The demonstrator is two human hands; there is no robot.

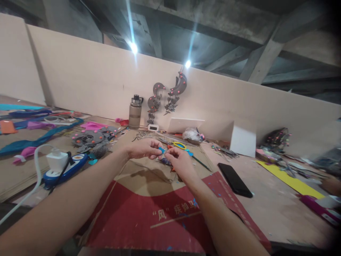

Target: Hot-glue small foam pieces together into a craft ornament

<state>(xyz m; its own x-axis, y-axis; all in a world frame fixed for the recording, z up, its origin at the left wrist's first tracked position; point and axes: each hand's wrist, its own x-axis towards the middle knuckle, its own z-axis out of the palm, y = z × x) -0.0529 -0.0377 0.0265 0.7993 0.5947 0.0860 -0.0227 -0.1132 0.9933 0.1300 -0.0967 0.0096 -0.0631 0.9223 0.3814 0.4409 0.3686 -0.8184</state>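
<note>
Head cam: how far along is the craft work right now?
Done: grey crescent ornaments with pink dots hang on the board, and more grey pieces lie on the table. In hand: the left hand and right hand pinch a small blue piece between them. Left: loose blue scraps and yellow-handled scissors lie just beyond, so cutting or assembly looks unfinished.

A small blue piece (161, 150) between the fingertips was too tiny to identify. The right edge cut off a co-worker's hand (331, 185), blurred.
</note>
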